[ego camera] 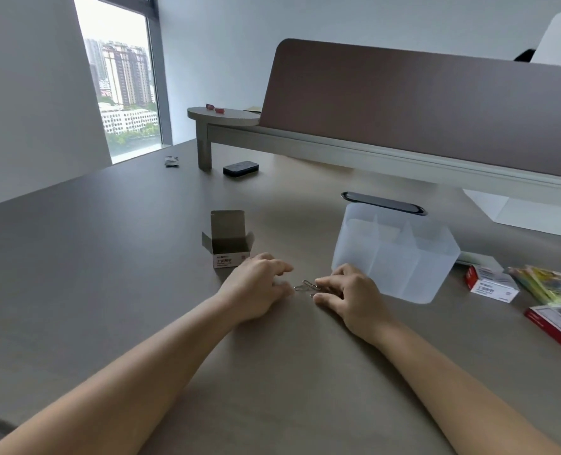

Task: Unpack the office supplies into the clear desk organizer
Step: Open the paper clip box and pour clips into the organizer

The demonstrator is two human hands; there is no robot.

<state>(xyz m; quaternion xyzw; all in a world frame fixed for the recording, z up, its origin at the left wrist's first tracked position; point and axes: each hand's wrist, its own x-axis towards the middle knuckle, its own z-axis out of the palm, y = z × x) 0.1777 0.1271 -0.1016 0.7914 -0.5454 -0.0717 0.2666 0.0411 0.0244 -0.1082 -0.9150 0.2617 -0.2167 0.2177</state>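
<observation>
- The left hand (256, 284) and right hand (348, 292) rest on the desk (108, 257), fingers curled, pinching thin wire paper clips (306, 286) between them.
- The clear desk organizer (400, 257), frosted plastic with dividers, stands just beyond the right hand, the nearer one.
- An opened cardboard box (228, 243) stands beside the left hand.

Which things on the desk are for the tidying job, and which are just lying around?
For the job:
- paper clips, between both hands
- open small box
- clear organizer
- closed red-and-white box
- colourful packet
- left hand and right hand

Just lying around:
- black eraser-like block
- small wrapper
- red sweets on the shelf
</observation>
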